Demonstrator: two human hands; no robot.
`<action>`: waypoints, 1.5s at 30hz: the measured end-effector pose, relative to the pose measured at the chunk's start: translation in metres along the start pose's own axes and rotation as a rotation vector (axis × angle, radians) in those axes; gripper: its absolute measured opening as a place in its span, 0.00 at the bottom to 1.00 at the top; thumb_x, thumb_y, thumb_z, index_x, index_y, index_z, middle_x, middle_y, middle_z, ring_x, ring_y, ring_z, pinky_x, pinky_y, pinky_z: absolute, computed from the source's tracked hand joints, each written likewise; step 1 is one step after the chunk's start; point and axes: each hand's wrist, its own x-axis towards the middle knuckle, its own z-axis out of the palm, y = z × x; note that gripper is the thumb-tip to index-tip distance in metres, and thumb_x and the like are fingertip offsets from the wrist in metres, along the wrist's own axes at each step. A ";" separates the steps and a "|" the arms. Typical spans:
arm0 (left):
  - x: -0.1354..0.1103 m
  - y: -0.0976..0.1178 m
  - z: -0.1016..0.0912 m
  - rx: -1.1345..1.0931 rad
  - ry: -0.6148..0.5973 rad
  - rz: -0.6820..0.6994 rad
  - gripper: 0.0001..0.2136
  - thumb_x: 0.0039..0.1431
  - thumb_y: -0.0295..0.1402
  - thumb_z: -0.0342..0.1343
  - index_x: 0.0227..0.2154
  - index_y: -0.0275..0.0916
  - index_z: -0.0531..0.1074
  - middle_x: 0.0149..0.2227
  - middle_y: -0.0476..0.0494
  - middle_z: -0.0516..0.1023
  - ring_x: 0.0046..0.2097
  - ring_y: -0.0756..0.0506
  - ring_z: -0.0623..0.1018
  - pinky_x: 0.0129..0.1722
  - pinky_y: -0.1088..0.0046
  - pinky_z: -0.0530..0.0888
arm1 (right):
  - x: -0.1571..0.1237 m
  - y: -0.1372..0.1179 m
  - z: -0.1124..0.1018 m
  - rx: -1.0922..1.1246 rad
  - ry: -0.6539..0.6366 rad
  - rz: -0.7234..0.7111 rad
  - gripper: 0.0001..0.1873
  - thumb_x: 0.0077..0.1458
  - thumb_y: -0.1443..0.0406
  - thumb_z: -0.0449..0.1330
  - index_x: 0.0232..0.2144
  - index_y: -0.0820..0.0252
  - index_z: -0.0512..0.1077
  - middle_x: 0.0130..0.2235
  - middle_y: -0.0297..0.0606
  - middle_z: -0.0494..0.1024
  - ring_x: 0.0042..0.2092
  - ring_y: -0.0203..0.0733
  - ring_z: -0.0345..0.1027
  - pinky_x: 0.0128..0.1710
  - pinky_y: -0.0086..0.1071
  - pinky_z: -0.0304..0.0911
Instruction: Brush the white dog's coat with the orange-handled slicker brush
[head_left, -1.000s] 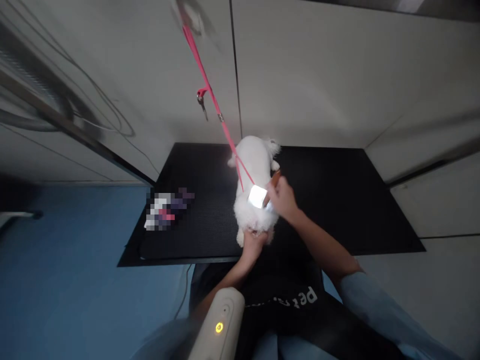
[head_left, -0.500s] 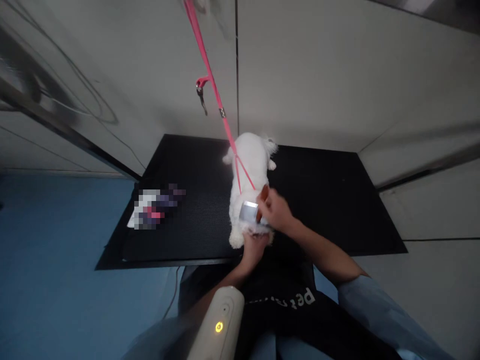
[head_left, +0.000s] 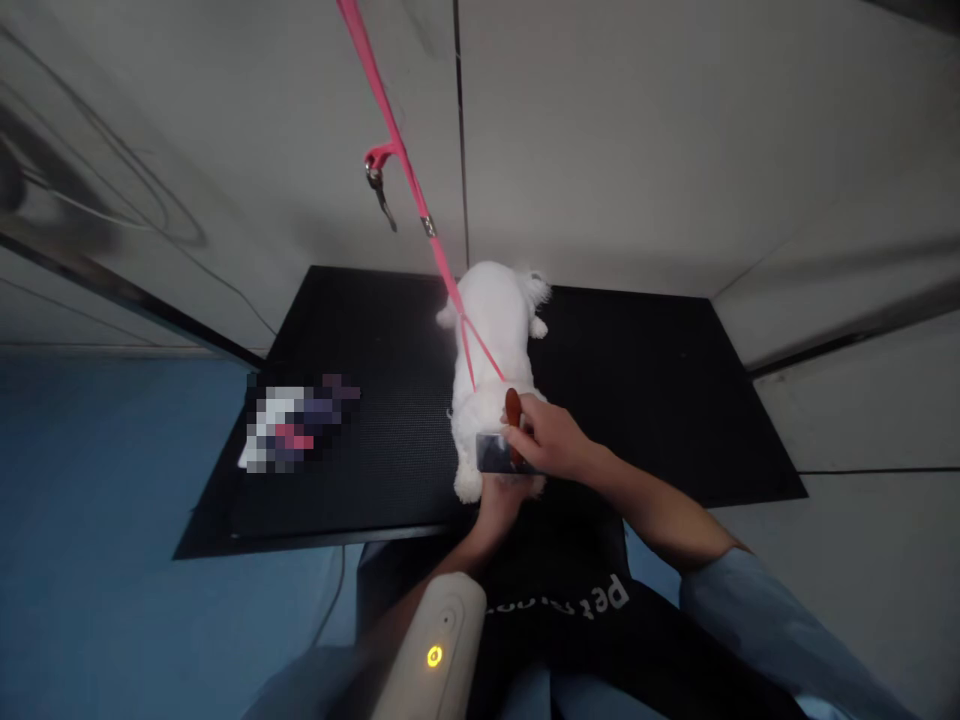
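A small white dog [head_left: 491, 345] stands on a black table mat [head_left: 660, 390], facing away from me. A pink leash [head_left: 397, 160] runs from above down to its body. My right hand [head_left: 551, 440] is closed round a brush with a reddish handle [head_left: 513, 408] and a metal head [head_left: 495, 452], which rests on the dog's rump. My left hand [head_left: 501, 497] grips the dog's hindquarters from below, its fingers partly hidden in the fur.
A white dryer nozzle with a lit yellow button [head_left: 435, 655] sits close to my chest. A blurred-out object [head_left: 296, 425] lies on the mat's left side. Grey wall panels stand behind the table, and blue floor [head_left: 97, 560] lies to the left.
My right hand has drawn the brush down the dog's back toward its rump. The left hand has stayed on the hindquarters.
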 end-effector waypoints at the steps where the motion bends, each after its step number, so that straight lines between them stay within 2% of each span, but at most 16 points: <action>1: 0.001 0.003 -0.001 -0.008 -0.008 -0.013 0.26 0.35 0.29 0.66 0.43 0.38 0.71 0.44 0.38 0.81 0.48 0.35 0.79 0.53 0.55 0.74 | 0.000 0.000 -0.001 -0.012 -0.003 0.025 0.10 0.59 0.57 0.56 0.37 0.56 0.66 0.27 0.34 0.76 0.27 0.40 0.70 0.29 0.31 0.61; 3: 0.003 0.009 -0.003 -0.014 -0.002 -0.042 0.28 0.34 0.29 0.66 0.44 0.39 0.72 0.47 0.38 0.81 0.50 0.35 0.79 0.55 0.56 0.74 | 0.001 -0.001 -0.004 -0.029 0.107 0.083 0.10 0.62 0.58 0.53 0.40 0.57 0.65 0.27 0.34 0.76 0.28 0.40 0.70 0.30 0.31 0.61; 4: 0.003 0.012 -0.003 -0.012 -0.006 -0.058 0.29 0.34 0.29 0.66 0.46 0.39 0.72 0.48 0.38 0.80 0.51 0.35 0.79 0.55 0.57 0.73 | 0.001 -0.002 -0.006 -0.033 0.122 0.070 0.11 0.62 0.57 0.52 0.41 0.58 0.65 0.28 0.35 0.77 0.29 0.40 0.71 0.31 0.31 0.61; 7: 0.001 0.017 -0.007 0.017 -0.069 -0.093 0.29 0.38 0.28 0.66 0.49 0.37 0.71 0.49 0.37 0.80 0.50 0.36 0.79 0.57 0.56 0.72 | 0.000 -0.008 -0.012 -0.073 -0.069 -0.084 0.11 0.59 0.56 0.56 0.39 0.57 0.67 0.29 0.35 0.77 0.29 0.40 0.71 0.31 0.31 0.60; 8: 0.000 0.018 -0.008 0.022 -0.078 -0.097 0.29 0.39 0.28 0.65 0.49 0.37 0.71 0.49 0.37 0.80 0.50 0.36 0.79 0.57 0.56 0.72 | -0.001 -0.010 -0.015 -0.095 -0.092 -0.094 0.11 0.58 0.56 0.57 0.38 0.57 0.67 0.29 0.35 0.77 0.29 0.40 0.71 0.30 0.31 0.59; 11: -0.006 0.021 -0.012 0.018 -0.056 -0.090 0.31 0.41 0.28 0.64 0.53 0.39 0.69 0.53 0.39 0.77 0.54 0.38 0.77 0.59 0.59 0.70 | -0.002 -0.015 -0.021 -0.128 0.003 -0.048 0.11 0.61 0.58 0.53 0.41 0.58 0.68 0.30 0.37 0.77 0.30 0.41 0.71 0.32 0.32 0.60; 15: -0.011 0.027 -0.015 -0.003 -0.114 -0.166 0.32 0.47 0.29 0.63 0.58 0.38 0.65 0.57 0.37 0.75 0.58 0.37 0.75 0.59 0.61 0.70 | -0.003 -0.020 -0.025 -0.176 -0.169 -0.176 0.10 0.59 0.57 0.57 0.38 0.57 0.69 0.31 0.36 0.77 0.32 0.41 0.71 0.31 0.31 0.58; 18: -0.012 0.029 -0.016 -0.009 -0.065 -0.202 0.34 0.45 0.26 0.63 0.59 0.38 0.65 0.58 0.36 0.74 0.58 0.37 0.74 0.59 0.61 0.70 | -0.004 -0.025 -0.027 -0.212 -0.083 -0.153 0.11 0.60 0.58 0.55 0.40 0.59 0.69 0.34 0.38 0.77 0.34 0.41 0.71 0.33 0.31 0.57; 22: -0.012 0.029 -0.017 -0.009 -0.084 -0.246 0.30 0.46 0.27 0.63 0.56 0.37 0.67 0.53 0.35 0.78 0.54 0.35 0.77 0.56 0.57 0.72 | -0.006 -0.031 -0.026 -0.236 -0.197 -0.240 0.11 0.59 0.57 0.57 0.37 0.58 0.69 0.33 0.38 0.77 0.33 0.41 0.71 0.31 0.31 0.55; 25: -0.013 0.030 -0.017 -0.035 -0.068 -0.250 0.31 0.46 0.28 0.63 0.57 0.40 0.66 0.52 0.37 0.78 0.53 0.36 0.78 0.54 0.59 0.73 | -0.006 -0.034 -0.024 -0.256 -0.108 -0.186 0.11 0.61 0.57 0.55 0.39 0.59 0.69 0.36 0.39 0.78 0.35 0.42 0.71 0.32 0.31 0.55; 28: -0.014 0.034 -0.017 -0.008 -0.060 -0.283 0.30 0.44 0.28 0.63 0.55 0.38 0.67 0.47 0.37 0.81 0.50 0.36 0.80 0.51 0.59 0.76 | -0.007 -0.033 -0.023 -0.268 -0.172 -0.233 0.11 0.60 0.57 0.56 0.37 0.58 0.69 0.34 0.38 0.78 0.34 0.42 0.71 0.31 0.31 0.54; 32: -0.015 0.039 -0.017 -0.036 -0.022 -0.312 0.30 0.41 0.28 0.64 0.53 0.40 0.69 0.48 0.38 0.80 0.48 0.37 0.80 0.46 0.64 0.77 | -0.007 -0.033 -0.021 -0.284 -0.084 -0.196 0.11 0.61 0.57 0.55 0.38 0.59 0.69 0.34 0.40 0.79 0.34 0.42 0.71 0.31 0.31 0.54; 36: -0.017 0.042 -0.020 -0.021 -0.035 -0.366 0.30 0.42 0.30 0.65 0.53 0.41 0.68 0.47 0.38 0.81 0.45 0.37 0.81 0.40 0.66 0.78 | -0.006 -0.032 -0.021 -0.274 -0.132 -0.256 0.11 0.59 0.56 0.57 0.35 0.58 0.69 0.31 0.37 0.78 0.32 0.42 0.71 0.30 0.31 0.53; 39: -0.017 0.044 -0.021 -0.026 -0.016 -0.374 0.32 0.42 0.30 0.65 0.55 0.42 0.67 0.49 0.39 0.80 0.46 0.38 0.81 0.40 0.67 0.78 | -0.003 -0.032 -0.020 -0.262 -0.018 -0.187 0.11 0.60 0.56 0.55 0.36 0.58 0.69 0.33 0.38 0.78 0.33 0.42 0.71 0.31 0.31 0.54; 42: -0.017 0.048 -0.021 -0.008 -0.036 -0.368 0.30 0.42 0.30 0.65 0.53 0.41 0.69 0.47 0.39 0.81 0.44 0.39 0.81 0.39 0.68 0.78 | 0.001 -0.031 -0.017 -0.237 -0.082 -0.231 0.11 0.59 0.56 0.56 0.35 0.57 0.69 0.31 0.37 0.77 0.33 0.42 0.71 0.31 0.30 0.54; 45: -0.018 0.052 -0.020 -0.005 -0.058 -0.367 0.29 0.43 0.30 0.65 0.53 0.41 0.69 0.48 0.40 0.80 0.43 0.41 0.82 0.37 0.71 0.78 | 0.005 -0.029 -0.012 -0.231 0.015 -0.121 0.10 0.61 0.57 0.54 0.36 0.57 0.68 0.30 0.37 0.77 0.32 0.42 0.70 0.31 0.30 0.54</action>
